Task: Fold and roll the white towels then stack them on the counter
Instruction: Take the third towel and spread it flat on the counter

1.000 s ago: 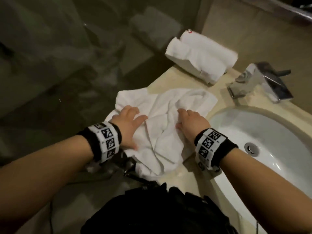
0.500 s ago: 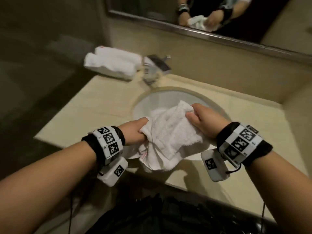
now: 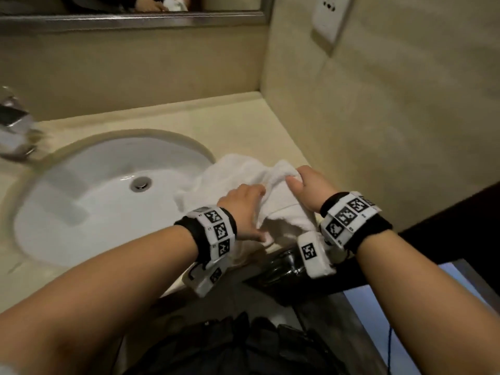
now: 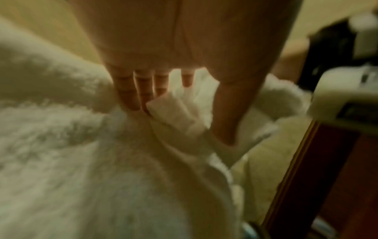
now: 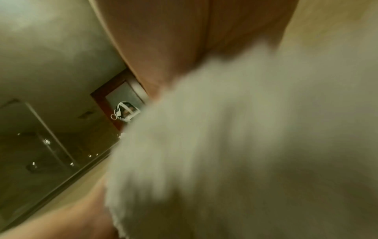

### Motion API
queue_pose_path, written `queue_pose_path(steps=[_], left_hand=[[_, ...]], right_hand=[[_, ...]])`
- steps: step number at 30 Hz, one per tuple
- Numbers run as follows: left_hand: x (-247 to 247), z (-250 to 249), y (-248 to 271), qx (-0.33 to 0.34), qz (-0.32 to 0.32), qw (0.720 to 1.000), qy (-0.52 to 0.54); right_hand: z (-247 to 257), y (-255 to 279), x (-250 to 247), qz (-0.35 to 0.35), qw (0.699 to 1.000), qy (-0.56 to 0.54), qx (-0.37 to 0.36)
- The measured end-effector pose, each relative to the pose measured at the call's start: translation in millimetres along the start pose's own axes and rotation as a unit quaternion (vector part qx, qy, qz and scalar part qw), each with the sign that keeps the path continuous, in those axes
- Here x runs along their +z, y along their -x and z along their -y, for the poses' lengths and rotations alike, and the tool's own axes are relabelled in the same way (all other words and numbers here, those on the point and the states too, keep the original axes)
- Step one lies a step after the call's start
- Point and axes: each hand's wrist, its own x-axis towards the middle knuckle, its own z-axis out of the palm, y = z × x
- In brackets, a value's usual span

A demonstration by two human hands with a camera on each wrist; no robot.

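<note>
A crumpled white towel (image 3: 238, 174) lies on the beige counter (image 3: 243, 123) just right of the sink, one edge draped over the basin rim. My left hand (image 3: 251, 212) is on its near side; in the left wrist view the fingers (image 4: 132, 93) and thumb pinch a fold of the towel (image 4: 61, 161). My right hand (image 3: 297, 180) grips a raised bunch of the cloth at its far right. In the right wrist view the blurred towel (image 5: 245, 145) fills most of the picture and hides the fingers. No rolled towels are in view.
The white sink basin (image 3: 94, 198) sits to the left, with the chrome tap (image 3: 13, 123) at the far left edge. A tiled wall with a socket (image 3: 327, 17) closes the right side. A mirror (image 3: 135, 20) runs along the back. A dark object (image 3: 278, 269) lies below the counter's front edge.
Both hands lifted the towel from the counter left of the sink, carried it across the basin, and now hold it down on the right side. The rolled towels left the view.
</note>
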Motion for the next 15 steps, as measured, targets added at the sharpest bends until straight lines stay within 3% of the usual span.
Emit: queue_pose_path(steps=[5, 9, 12, 15], left_hand=[[-8, 3, -19, 0.014, -0.032, 0.995, 0.095], [-57, 6, -9, 0.048, -0.082, 0.970, 0.224], [-100, -3, 2, 0.092, -0.096, 0.947, 0.292], [-137, -1, 19, 0.080, -0.143, 0.934, 0.317]], right_hand=[[-24, 8, -14, -0.022, 0.998, -0.061, 0.001], [-16, 22, -11, -0.001, 0.994, 0.025, -0.108], [20, 14, -6, -0.055, 0.980, 0.001, -0.189], [51, 0, -28, -0.124, 0.968, -0.078, -0.204]])
